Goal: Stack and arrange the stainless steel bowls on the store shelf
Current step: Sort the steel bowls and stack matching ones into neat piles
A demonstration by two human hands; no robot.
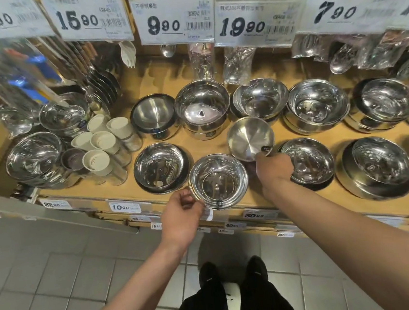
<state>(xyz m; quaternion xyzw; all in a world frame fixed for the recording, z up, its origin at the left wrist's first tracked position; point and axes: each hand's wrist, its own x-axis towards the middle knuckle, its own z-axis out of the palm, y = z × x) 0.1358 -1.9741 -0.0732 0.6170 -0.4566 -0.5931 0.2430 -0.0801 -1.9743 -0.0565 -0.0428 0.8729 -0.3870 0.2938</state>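
Reaching forward over the shelf edge, the right hand pinches the near rim of a small brushed bowl, which is tilted up so its inside faces the camera; a dark label sits on the rim right by the fingers. The right forearm runs in from the lower right, nearly straight. The fingertips are hidden behind the back of the hand, so only the grip at the rim can be read, not how each finger lies.

The left hand comes in from the lower left with the wrist bent and the fingers curled round the left rim of a shiny bowl, which sits at the front lip of the wooden shelf, upright, mouth up. Whether this bowl rests on the shelf or is lifted off it cannot be told. It looks like more than one bowl nested, judging by the doubled rim, though the count is unclear.

Behind and around these, steel bowls stand in stacks across the shelf: one front stack just left of the shiny bowl, another partly covered by the right hand. White cups stand at the left. Price tags hang above, their small print blurred. Bagged utensils at the back are hard to make out, and the stacks at the far right are cut off by the frame
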